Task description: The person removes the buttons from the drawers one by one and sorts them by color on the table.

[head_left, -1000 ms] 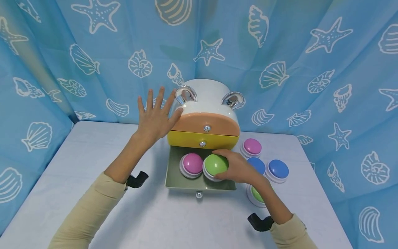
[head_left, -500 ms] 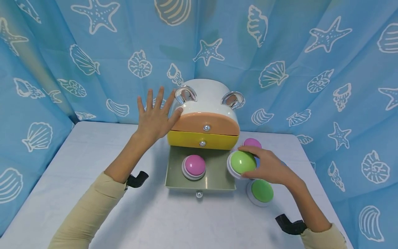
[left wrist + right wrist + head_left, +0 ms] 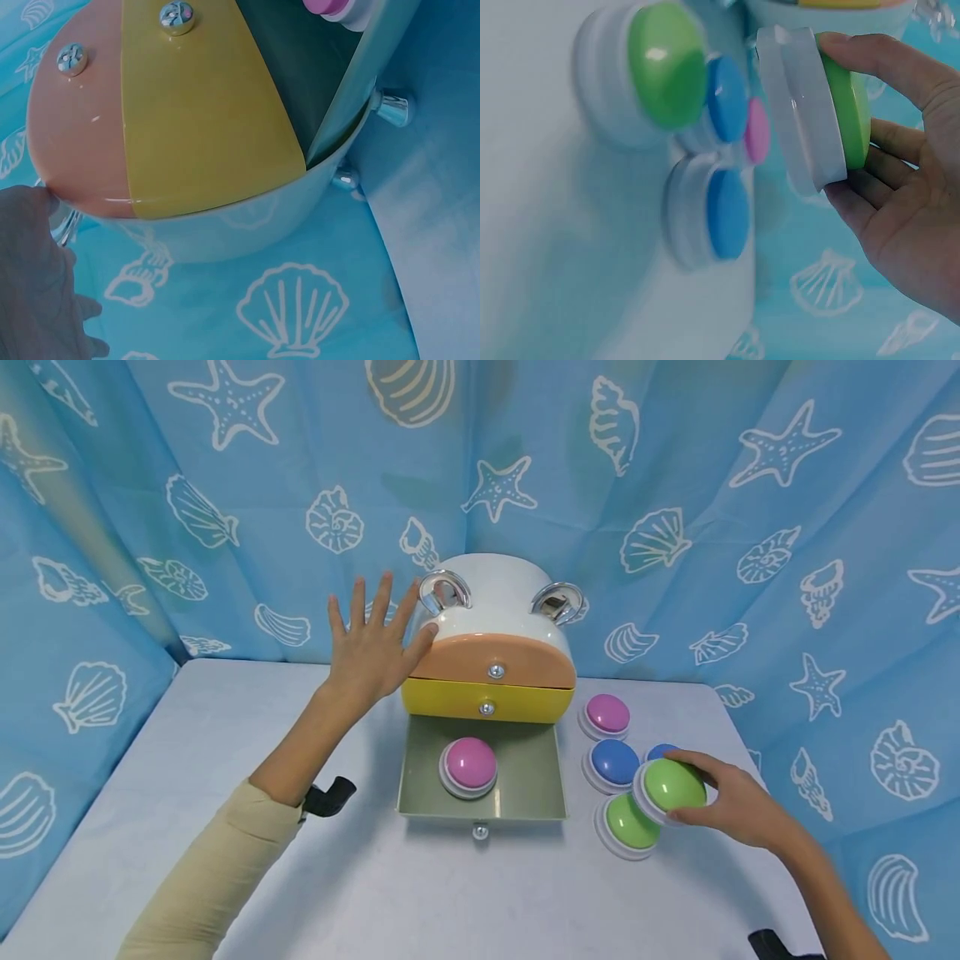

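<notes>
My right hand (image 3: 742, 802) pinches a green-domed buzzer button (image 3: 675, 785) with a white base by its rim. It hangs tilted above the table at the right, clear of the surface in the right wrist view. My left hand (image 3: 366, 652) has its fingers spread and its thumb against the left side of a small cow-faced drawer cabinet (image 3: 491, 593). The cabinet's bottom drawer (image 3: 528, 789), greenish grey, is pulled out. One pink buzzer button (image 3: 471, 763) sits inside it. The orange and yellow drawers above are closed.
Right of the drawer, a pink buzzer button (image 3: 606, 714), a blue one (image 3: 613, 762) and another green one (image 3: 630, 822) stand on the white table (image 3: 525, 902). A second blue button (image 3: 662, 750) is partly hidden behind the held one. A blue shell-print curtain (image 3: 675, 443) hangs behind.
My right hand has lifted the green buzzer button out of the drawer and carried it right, over the table. The pink button left in the drawer shifted slightly right. My left hand stays put.
</notes>
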Demonstrator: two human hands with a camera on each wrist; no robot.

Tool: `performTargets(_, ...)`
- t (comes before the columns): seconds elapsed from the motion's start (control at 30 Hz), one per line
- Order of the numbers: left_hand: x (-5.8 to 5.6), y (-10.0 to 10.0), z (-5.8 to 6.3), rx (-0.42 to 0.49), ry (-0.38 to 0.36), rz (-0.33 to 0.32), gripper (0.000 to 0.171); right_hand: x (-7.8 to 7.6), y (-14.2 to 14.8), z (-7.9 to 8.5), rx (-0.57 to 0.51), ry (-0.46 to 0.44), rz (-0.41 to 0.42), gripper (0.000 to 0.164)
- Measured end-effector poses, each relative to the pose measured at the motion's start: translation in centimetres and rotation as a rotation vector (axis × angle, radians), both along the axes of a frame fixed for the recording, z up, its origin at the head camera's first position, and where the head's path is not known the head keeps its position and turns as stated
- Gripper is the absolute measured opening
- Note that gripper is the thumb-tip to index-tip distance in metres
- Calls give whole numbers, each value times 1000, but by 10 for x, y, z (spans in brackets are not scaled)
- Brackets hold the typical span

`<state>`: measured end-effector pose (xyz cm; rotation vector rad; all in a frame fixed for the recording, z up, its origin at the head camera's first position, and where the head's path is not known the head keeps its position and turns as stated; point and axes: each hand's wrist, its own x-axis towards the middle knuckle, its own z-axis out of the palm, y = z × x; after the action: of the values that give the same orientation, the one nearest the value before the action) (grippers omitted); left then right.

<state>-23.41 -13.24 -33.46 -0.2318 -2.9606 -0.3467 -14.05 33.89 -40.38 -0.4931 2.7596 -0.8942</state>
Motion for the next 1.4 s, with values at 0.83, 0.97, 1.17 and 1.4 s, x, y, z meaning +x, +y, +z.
performTargets(0.83,1,0,0,0,5,-10,74,21,45,-52,-18,-122,-124,77)
performTargets(0.97,1,0,1,5,7,-13,73,23,50,-56,-21,-106,-132,78)
performTargets(1.17,1,0,1,-2,10,-10,73,23,52,-61,-16,-122,-134,78)
performTargets(1.4,1,0,1,-4,8,-6,73,22,49,-67,8,-128,-151,77)
